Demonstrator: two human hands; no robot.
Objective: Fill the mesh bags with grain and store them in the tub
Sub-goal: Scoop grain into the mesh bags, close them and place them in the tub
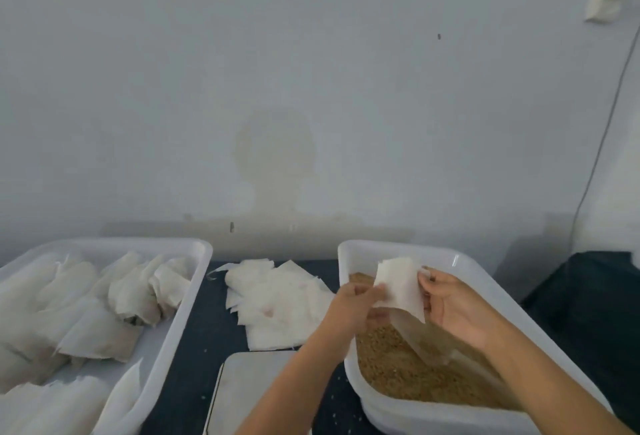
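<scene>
An empty white mesh bag (400,287) is held up over the right tub (460,259), which holds brown grain (398,362). My left hand (349,306) pinches the bag's left edge. My right hand (453,306) pinches its right edge. A clear plastic scoop (420,337) lies in the grain below the bag. A heap of flat empty mesh bags (277,299) lies on the dark table between the tubs. The white tub (188,299) at the left holds several filled bags (104,306).
A flat white scale or lid (249,389) sits on the dark table (194,365) near the front, between the tubs. A grey wall stands close behind. A dark object (595,296) is at the right edge, with a cable running up the wall.
</scene>
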